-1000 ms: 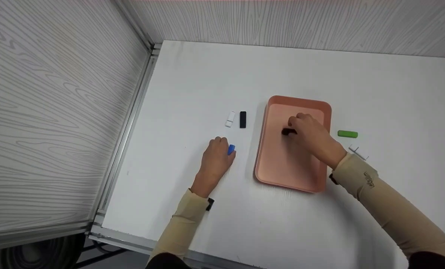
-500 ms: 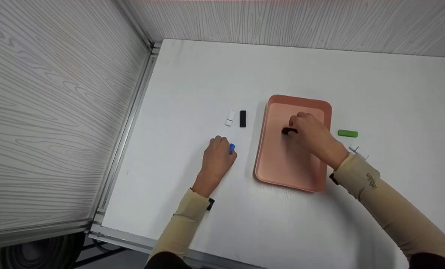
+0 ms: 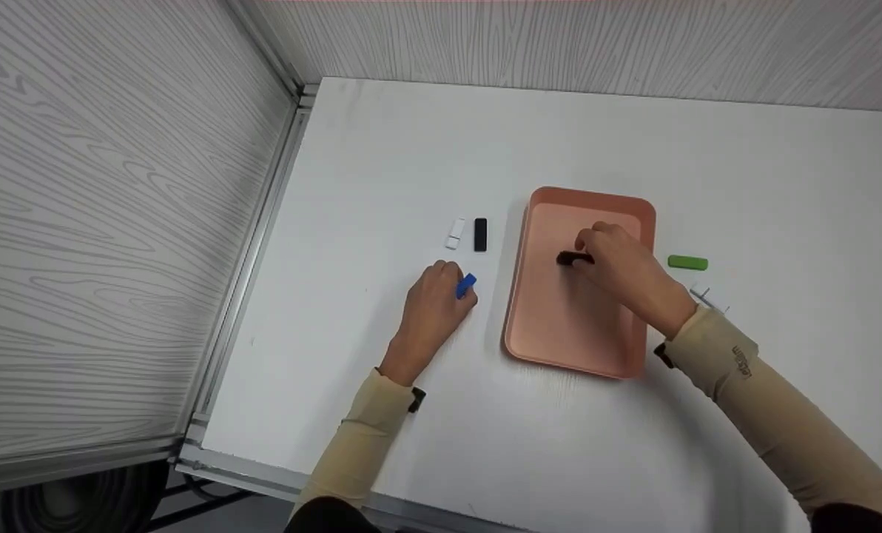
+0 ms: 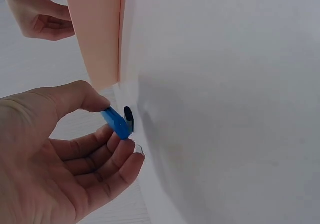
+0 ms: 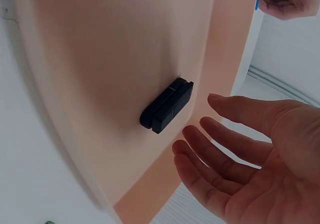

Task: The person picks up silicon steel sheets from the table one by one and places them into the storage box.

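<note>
Tray (image 3: 559,333): pink, rectangular, on the white table (image 3: 559,133), to the right of the left hand; also visible in the wrist views (image 5: 100,43) (image 4: 95,33).
Table: white top, grey wood-grain walls on two sides.
Right hand (image 3: 618,270): over the tray interior; fingers (image 5: 220,144) straight and spread, holding nothing, just beside the black stick.
Left hand (image 3: 433,311): on the table left of the tray; thumb and fingers (image 4: 85,96) pinch the blue stick.
Black stick (image 5: 167,105): lies flat on the tray floor, free of the fingers; seen from the head at the fingertips (image 3: 570,258).
Blue stick (image 3: 466,285): held in the left hand, one end touching the table (image 4: 117,123).
Green stick (image 3: 687,262): on the table, just right of the tray.
Second black stick (image 3: 480,235): on the table left of the tray, beside the white stick (image 3: 456,233).
</note>
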### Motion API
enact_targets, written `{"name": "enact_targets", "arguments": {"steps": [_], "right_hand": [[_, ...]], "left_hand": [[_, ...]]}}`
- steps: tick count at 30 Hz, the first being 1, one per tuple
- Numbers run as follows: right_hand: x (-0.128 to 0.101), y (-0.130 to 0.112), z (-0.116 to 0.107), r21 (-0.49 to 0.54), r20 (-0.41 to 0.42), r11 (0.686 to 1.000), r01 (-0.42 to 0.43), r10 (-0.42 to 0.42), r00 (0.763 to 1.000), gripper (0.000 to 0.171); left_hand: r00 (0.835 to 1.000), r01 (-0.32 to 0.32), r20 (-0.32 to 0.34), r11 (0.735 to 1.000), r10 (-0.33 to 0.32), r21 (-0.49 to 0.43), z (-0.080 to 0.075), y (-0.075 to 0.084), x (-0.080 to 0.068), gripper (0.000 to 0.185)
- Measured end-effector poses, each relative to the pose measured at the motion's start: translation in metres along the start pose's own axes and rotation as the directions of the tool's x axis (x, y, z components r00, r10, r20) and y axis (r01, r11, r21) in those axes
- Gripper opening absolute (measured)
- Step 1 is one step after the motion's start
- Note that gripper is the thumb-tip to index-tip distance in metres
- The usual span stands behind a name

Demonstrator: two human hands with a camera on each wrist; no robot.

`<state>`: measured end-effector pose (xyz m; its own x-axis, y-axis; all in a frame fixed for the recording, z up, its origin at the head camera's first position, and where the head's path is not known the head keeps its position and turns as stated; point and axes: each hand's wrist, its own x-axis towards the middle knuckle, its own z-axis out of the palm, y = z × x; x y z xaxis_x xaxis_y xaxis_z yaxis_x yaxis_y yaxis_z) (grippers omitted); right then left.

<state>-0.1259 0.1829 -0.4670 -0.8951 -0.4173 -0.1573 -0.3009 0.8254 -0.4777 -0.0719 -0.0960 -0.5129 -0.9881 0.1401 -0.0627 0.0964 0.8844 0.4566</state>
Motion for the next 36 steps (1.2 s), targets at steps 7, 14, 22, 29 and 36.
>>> {"name": "enact_targets", "arguments": {"steps": [7, 14, 22, 29, 36], "right_hand": [[-0.001, -0.001, 0.001, -0.003, 0.005, 1.000, -0.006, 0.006, 1.000, 0.021], [-0.004, 0.000, 0.004, 0.001, 0.005, 1.000, -0.014, 0.014, 1.000, 0.023], [-0.007, 0.003, 0.007, 0.026, -0.008, 0.999, -0.032, 0.032, 0.999, 0.021], [-0.010, 0.002, 0.005, 0.040, -0.007, 0.998, -0.039, 0.039, 0.999, 0.021], [-0.013, 0.005, 0.004, 0.038, -0.024, 0.998, -0.043, 0.044, 0.999, 0.025]], "left_hand": [[0.999, -0.035, -0.014, 0.999, 0.035, -0.038, -0.002, 0.005, 0.002, 0.018], [0.998, -0.064, -0.026, 0.998, 0.064, -0.021, -0.004, 0.008, 0.004, 0.019], [0.996, -0.084, -0.035, 0.996, 0.084, -0.006, -0.005, 0.010, 0.005, 0.019], [0.995, -0.095, -0.036, 0.995, 0.095, 0.002, -0.005, 0.013, 0.006, 0.019], [0.991, -0.117, -0.058, 0.993, 0.117, 0.002, -0.006, 0.019, 0.008, 0.022]]}}
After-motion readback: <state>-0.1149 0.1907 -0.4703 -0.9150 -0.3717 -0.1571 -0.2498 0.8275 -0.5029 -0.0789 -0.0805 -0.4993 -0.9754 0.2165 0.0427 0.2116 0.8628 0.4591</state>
